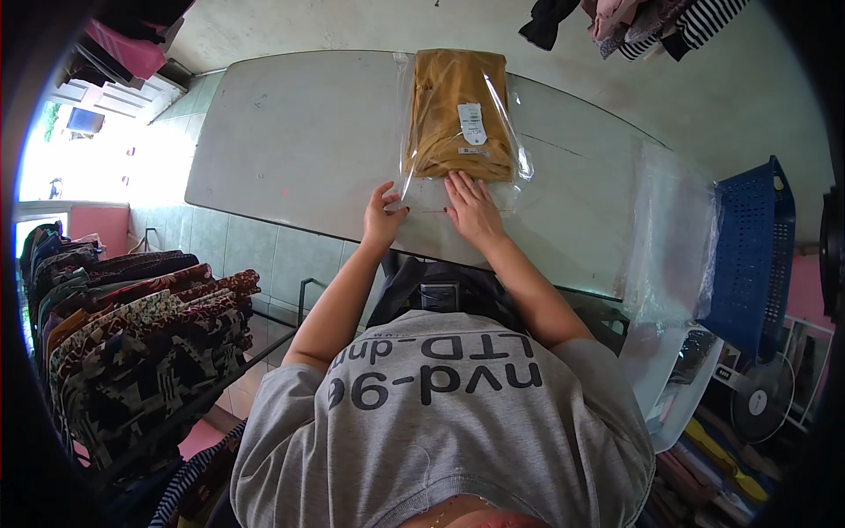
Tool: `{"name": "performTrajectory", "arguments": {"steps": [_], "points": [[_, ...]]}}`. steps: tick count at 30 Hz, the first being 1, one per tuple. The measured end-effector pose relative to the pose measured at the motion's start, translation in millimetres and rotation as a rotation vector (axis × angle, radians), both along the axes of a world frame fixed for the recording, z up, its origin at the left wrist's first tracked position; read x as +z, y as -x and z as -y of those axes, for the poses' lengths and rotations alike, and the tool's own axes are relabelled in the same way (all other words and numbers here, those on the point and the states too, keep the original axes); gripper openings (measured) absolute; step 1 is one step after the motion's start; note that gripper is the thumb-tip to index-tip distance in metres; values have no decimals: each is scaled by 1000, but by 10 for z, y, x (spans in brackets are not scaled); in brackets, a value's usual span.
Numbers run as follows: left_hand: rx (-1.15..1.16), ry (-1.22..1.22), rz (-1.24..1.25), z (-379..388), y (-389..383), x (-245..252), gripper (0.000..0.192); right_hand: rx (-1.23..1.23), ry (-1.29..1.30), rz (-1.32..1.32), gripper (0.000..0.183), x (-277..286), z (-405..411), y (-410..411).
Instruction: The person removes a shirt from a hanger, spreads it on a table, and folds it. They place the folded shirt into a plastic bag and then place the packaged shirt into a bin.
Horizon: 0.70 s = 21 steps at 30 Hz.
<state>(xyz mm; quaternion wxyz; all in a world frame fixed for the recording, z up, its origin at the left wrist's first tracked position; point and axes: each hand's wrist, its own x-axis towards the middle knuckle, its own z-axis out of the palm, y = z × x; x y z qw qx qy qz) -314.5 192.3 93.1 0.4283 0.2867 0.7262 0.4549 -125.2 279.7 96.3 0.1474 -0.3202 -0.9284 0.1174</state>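
Note:
A folded mustard-yellow garment with a white hang tag lies inside a clear plastic bag on the table, its far end at the table's far edge. My right hand rests flat, fingertips at the garment's near edge, over the bag's near end. To the left of it, my left hand is at the bag's near left corner, thumb and fingers bent towards the plastic; whether they pinch it is unclear.
The pale table has a dark rim. At its right end lie clear plastic bags, beside a blue perforated basket and a white plastic bin. Patterned clothes hang at the lower left. More clothes hang beyond the table.

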Motion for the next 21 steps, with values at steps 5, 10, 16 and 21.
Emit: {"name": "performTrajectory", "arguments": {"steps": [5,10,16,21], "points": [[-24,-8,26,3,45,-11,66,70,11,-155,43,35,-58,-117],[49,8,-206,74,-8,127,57,-507,-149,-498,28,364,-221,-515],[81,-10,-236,51,12,56,42,-830,680,-559,20,-48,-605,-912],[108,13,-34,342,199,-119,41,-798,1166,-663,12,127,-397,-1117]]}}
